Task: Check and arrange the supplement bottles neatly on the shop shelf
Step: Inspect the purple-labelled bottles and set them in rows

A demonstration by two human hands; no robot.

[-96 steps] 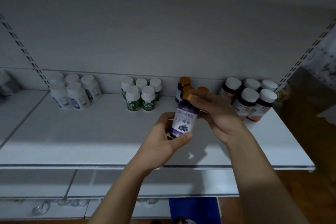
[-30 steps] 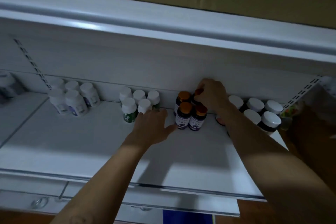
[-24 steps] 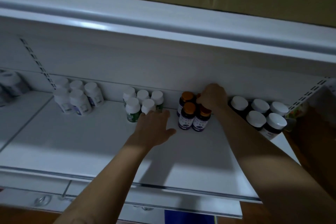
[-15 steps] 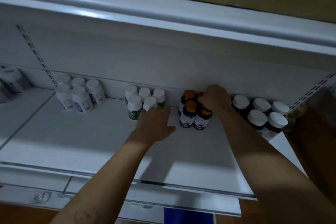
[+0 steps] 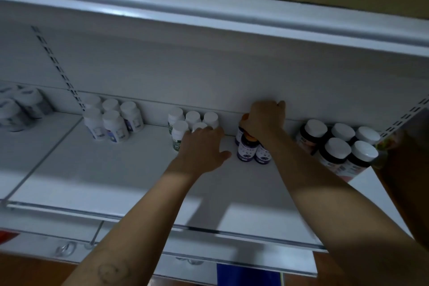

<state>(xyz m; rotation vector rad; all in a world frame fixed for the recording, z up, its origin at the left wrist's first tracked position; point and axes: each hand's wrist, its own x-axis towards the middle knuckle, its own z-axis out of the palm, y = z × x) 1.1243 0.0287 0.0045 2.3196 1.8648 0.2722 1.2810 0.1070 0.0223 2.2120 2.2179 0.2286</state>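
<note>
We note our left hand [image 5: 202, 148] spread open low over the shelf [image 5: 116, 176], fingertips at the green-label bottles [image 5: 178, 133]. Farther back, our right hand [image 5: 264, 121] curls over the orange-capped purple-label bottles [image 5: 247, 151], clustered near the back wall.

My feed is dim and soft; glare streaks the upper shelf lip [image 5: 116, 10], broad shadows cross the shelf [image 5: 116, 181] front, left-edge bottles [image 5: 18, 109] blur.
</note>
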